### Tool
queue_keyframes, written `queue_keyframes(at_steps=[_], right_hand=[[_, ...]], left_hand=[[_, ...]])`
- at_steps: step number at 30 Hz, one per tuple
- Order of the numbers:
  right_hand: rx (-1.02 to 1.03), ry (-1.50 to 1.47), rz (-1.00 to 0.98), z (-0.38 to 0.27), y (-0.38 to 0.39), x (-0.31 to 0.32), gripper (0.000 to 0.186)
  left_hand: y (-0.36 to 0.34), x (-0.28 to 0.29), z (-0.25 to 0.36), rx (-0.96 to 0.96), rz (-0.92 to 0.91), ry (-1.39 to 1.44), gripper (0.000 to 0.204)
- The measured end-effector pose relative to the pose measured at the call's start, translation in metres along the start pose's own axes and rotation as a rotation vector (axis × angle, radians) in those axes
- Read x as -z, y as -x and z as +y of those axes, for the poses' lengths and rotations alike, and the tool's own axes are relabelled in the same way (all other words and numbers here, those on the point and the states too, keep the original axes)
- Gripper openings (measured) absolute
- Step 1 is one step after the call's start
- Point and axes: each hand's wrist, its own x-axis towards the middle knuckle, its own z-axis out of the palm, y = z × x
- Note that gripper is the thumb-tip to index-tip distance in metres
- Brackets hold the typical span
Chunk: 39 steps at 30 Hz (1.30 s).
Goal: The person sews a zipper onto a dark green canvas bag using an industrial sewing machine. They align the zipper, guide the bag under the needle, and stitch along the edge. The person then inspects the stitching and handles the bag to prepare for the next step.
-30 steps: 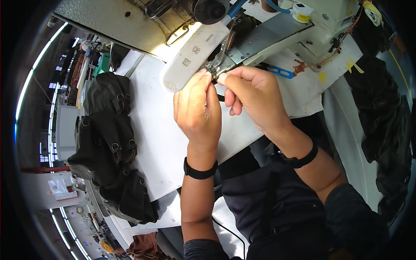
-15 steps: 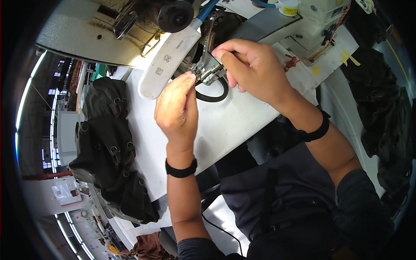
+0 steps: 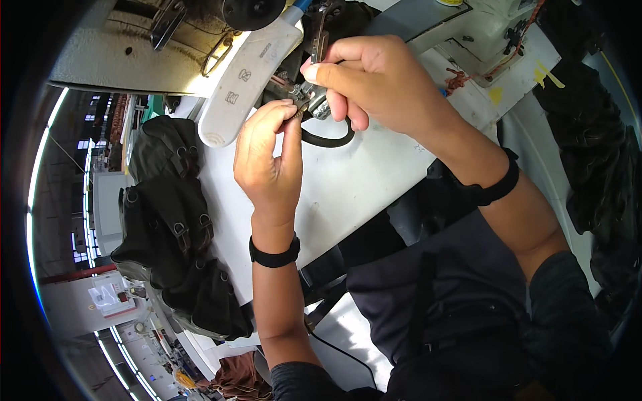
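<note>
A sewing machine's presser foot and needle area [image 3: 313, 97] lies between my two hands. My left hand [image 3: 269, 147] is closed in a pinch just to its left, fingertips at a small dark edge; what they hold is hard to make out. My right hand [image 3: 378, 83] reaches in from the right, thumb and forefinger pinched beside the needle bar [image 3: 319, 48]. Anything in that pinch is too small or hidden to name. A dark cord-like loop [image 3: 329, 142] curves over the white table below the presser foot.
A pale lever-like plate [image 3: 244, 83] hangs left of the needle area under the machine head [image 3: 100, 60]. Dark bags with metal rings [image 3: 167, 220] are heaped along the table's left side. More dark material [image 3: 582, 147] hangs at the right. The white tabletop [image 3: 354, 194] spreads before me.
My right hand has moved left, bringing its pinch closer to the needle bar and my left hand. The left hand stays pinched near the presser foot. The whole view has shifted slightly.
</note>
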Motion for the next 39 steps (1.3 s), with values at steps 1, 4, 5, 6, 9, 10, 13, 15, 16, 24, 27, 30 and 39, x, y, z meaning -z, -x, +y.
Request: queue_keyframes(at_steps=[1, 4, 5, 6, 9, 10, 13, 15, 16, 24, 27, 30, 39], right_hand=[[-0.007, 0.007, 0.018, 0.000, 0.000, -0.001, 0.025], [0.023, -0.045, 0.009, -0.002, 0.000, -0.001, 0.024], [0.023, -0.025, 0.012, -0.002, 0.001, -0.002, 0.024], [0.013, 0.000, 0.024, -0.002, 0.001, -0.003, 0.024], [-0.015, 0.045, 0.048, -0.003, 0.002, -0.007, 0.025], [-0.019, 0.056, 0.051, -0.003, 0.002, -0.008, 0.025], [-0.006, 0.068, 0.073, -0.002, 0.002, -0.010, 0.026], [-0.003, 0.063, 0.073, -0.001, 0.003, -0.010, 0.026], [-0.014, 0.051, 0.077, -0.001, 0.003, -0.010, 0.026], [-0.008, 0.018, 0.093, 0.001, 0.003, -0.013, 0.024], [0.011, 0.038, 0.107, 0.003, 0.003, -0.014, 0.023], [0.029, 0.047, 0.103, 0.003, 0.003, -0.014, 0.024], [0.016, 0.049, 0.096, 0.000, 0.002, -0.013, 0.025]], left_hand=[[0.000, -0.001, -0.001, -0.028, 0.015, -0.008, 0.024], [-0.002, -0.001, -0.003, -0.121, 0.007, -0.048, 0.025], [-0.002, 0.000, -0.003, -0.150, 0.003, -0.067, 0.025], [-0.003, 0.001, -0.004, -0.155, -0.014, -0.061, 0.025], [-0.005, 0.005, -0.006, -0.171, -0.044, -0.050, 0.026], [-0.005, 0.005, -0.007, -0.172, -0.048, -0.056, 0.026], [-0.005, 0.005, -0.005, -0.151, -0.026, -0.046, 0.025], [-0.004, 0.003, -0.003, -0.095, -0.024, -0.041, 0.022], [-0.004, 0.003, -0.001, -0.106, -0.025, -0.049, 0.024], [-0.001, -0.001, 0.005, -0.087, 0.004, -0.095, 0.024], [0.000, -0.002, 0.006, -0.080, 0.014, -0.092, 0.023], [0.000, -0.005, 0.009, -0.067, 0.034, -0.110, 0.023], [0.006, -0.010, 0.012, -0.001, 0.088, -0.091, 0.020]])
